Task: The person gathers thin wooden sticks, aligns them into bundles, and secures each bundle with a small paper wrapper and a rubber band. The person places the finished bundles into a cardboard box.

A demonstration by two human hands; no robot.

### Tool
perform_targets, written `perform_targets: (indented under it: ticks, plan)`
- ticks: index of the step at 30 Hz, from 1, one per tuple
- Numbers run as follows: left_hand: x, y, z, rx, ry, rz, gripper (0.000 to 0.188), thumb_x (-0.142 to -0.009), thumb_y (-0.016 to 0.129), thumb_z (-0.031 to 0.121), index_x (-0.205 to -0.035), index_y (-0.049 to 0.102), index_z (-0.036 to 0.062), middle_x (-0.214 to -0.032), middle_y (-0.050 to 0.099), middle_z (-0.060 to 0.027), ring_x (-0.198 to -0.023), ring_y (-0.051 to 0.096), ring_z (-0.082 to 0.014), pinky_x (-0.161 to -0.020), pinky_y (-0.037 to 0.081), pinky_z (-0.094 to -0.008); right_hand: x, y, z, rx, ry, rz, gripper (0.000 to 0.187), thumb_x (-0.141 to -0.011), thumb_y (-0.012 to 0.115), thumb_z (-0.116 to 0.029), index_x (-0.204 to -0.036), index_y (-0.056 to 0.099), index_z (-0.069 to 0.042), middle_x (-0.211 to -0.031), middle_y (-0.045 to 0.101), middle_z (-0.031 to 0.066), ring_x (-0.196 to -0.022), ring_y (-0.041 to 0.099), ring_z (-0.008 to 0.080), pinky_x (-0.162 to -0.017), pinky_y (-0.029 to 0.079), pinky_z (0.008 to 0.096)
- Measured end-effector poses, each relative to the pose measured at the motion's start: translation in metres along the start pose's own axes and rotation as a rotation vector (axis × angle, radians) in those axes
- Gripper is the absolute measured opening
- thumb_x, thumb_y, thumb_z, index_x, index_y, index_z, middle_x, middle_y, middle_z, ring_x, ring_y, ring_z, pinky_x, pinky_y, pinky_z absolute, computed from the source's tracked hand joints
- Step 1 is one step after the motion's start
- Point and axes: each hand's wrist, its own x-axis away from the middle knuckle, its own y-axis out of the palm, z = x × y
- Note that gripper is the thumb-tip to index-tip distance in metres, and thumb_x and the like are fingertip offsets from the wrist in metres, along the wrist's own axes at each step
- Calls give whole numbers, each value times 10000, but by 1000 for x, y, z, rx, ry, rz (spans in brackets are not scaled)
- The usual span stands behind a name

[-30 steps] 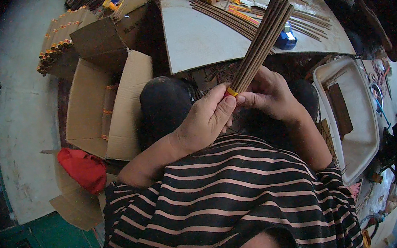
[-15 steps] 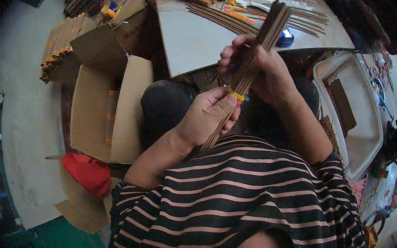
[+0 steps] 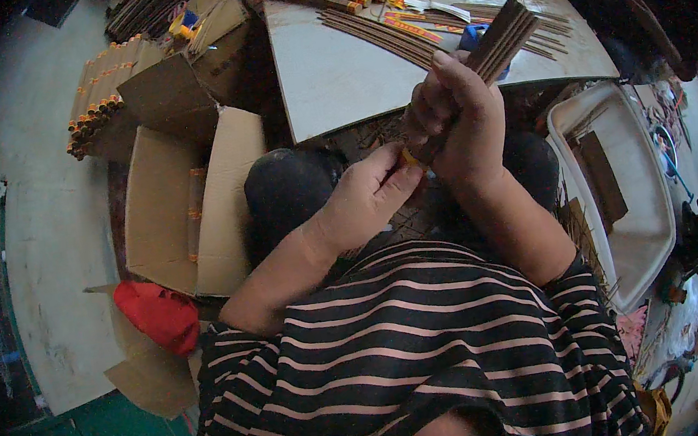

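Observation:
Over my lap, I hold a bundle of brown incense sticks [image 3: 504,38] slanting up to the right. My right hand [image 3: 469,129] is wrapped round its middle, and the far end sticks out above the fingers. Lower down, my left hand [image 3: 364,203] pinches the bundle at a yellow paper band [image 3: 410,158], thumb on top. The near end of the sticks is hidden by my hands.
A white table [image 3: 326,76] ahead carries loose sticks and banded bundles. An open cardboard box [image 3: 163,212] with bundles inside stands at left, beside a red cloth bag [image 3: 155,315]. Stacked bundles [image 3: 110,86] lie beyond it. A white plastic tub [image 3: 653,237] is at right.
My right hand, loosely open against the sticks before, has closed round them. The bundle has slid or shifted up and right, and its near end no longer shows below my left hand.

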Motion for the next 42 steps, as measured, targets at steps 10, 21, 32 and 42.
perform_targets:
  ticks: [10, 21, 32, 42]
  plan:
    - [-2, -5, 4, 447, -228, -181, 378, -875, 512, 360, -1044, 488, 23, -730, 525, -31, -582, 461, -81, -524, 377, -190, -8, -10, -7, -151, 31, -302, 234, -868, 452, -214, -674, 370, -114, -448, 272, -13, -326, 256, 95, -291, 275, 238]
    - [-9, 2, -3, 219, -26, -128, 326, -908, 463, 315, -1043, 488, 20, -770, 541, -19, -650, 489, -76, -642, 422, -190, 3, 3, -14, 83, -46, -64, 333, -840, 486, -216, -558, 336, -119, -439, 256, -28, -333, 268, 85, -294, 274, 234]
    - [-17, -2, 4, 557, -61, -60, 255, -915, 449, 310, -955, 493, 62, -722, 502, -1, -582, 443, -65, -533, 390, -189, -33, -9, -3, -106, -97, -331, 420, -837, 526, -318, -1094, 468, 8, -952, 567, 124, -874, 562, 206, -833, 441, 378]
    - [-30, -19, 4, 806, 139, 179, 347, -879, 489, 370, -974, 499, 37, -754, 511, -63, -607, 479, -142, -551, 417, -263, 22, -36, 58, 476, 742, -559, 347, -741, 624, -128, -1029, 478, 0, -840, 577, 81, -782, 576, 227, -719, 467, 302]
